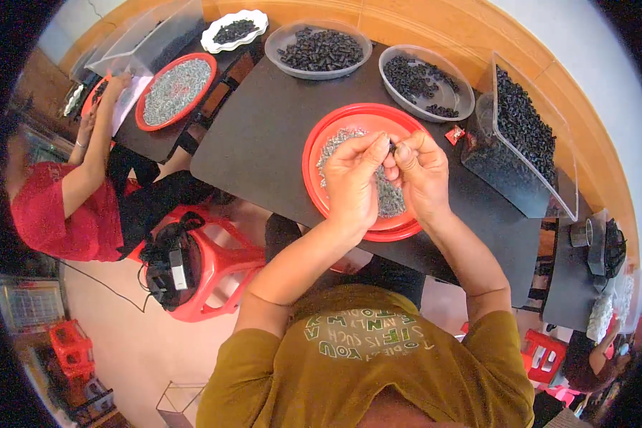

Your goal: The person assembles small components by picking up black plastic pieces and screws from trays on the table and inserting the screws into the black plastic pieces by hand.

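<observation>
Both hands meet above a red round tray (314, 178) that holds many small silvery metal pieces (390, 200). My left hand (355, 175) is closed in a pinch, thumb against fingers. My right hand (424, 171) pinches from the other side, its thumb close to the left one. Between the fingertips a small black part (391, 147) shows, mostly hidden by the fingers; its exact kind is too small to tell. The fingers of both hands appear to be on it.
Beyond the tray, a clear round bowl (271, 50) and a second clear bowl (471, 107) hold black parts. At right stands a clear bin (506, 175) of black parts, near a small red packet (454, 135). A co-worker in red (68, 207) sits left, beside a red stool (221, 264).
</observation>
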A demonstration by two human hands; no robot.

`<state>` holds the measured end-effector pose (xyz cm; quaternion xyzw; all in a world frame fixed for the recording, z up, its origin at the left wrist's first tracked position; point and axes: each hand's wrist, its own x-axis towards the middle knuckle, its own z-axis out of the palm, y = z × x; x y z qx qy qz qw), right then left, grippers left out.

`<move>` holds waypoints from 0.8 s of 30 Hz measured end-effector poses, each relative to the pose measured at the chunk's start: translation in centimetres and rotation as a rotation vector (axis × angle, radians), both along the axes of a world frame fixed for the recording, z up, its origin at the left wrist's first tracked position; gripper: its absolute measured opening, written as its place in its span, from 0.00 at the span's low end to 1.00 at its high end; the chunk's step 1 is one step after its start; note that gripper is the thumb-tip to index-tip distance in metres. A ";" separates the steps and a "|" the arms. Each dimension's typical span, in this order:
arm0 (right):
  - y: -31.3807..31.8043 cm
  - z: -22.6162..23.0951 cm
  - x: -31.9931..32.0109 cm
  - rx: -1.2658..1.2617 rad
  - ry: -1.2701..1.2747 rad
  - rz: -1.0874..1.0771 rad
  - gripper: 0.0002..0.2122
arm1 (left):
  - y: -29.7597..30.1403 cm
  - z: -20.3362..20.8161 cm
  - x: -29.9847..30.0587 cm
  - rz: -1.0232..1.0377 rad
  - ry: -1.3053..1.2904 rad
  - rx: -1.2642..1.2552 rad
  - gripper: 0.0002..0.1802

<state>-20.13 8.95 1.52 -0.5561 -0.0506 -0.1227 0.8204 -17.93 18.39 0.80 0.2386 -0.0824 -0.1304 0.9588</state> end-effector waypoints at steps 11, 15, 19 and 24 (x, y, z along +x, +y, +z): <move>-0.4 -0.5 1.0 -0.151 -0.060 -0.028 0.05 | -0.1 -0.6 0.0 0.069 0.004 0.042 0.06; -0.4 -0.9 1.1 -0.203 -0.026 -0.001 0.06 | 0.4 -0.7 0.2 -0.042 0.013 0.049 0.06; -0.3 -1.3 1.2 -0.257 -0.010 -0.018 0.07 | -0.1 -1.3 0.4 0.042 0.044 0.079 0.06; -1.4 -1.7 2.1 -0.183 0.126 0.033 0.08 | 0.7 -2.2 3.6 -0.247 -0.012 0.164 0.04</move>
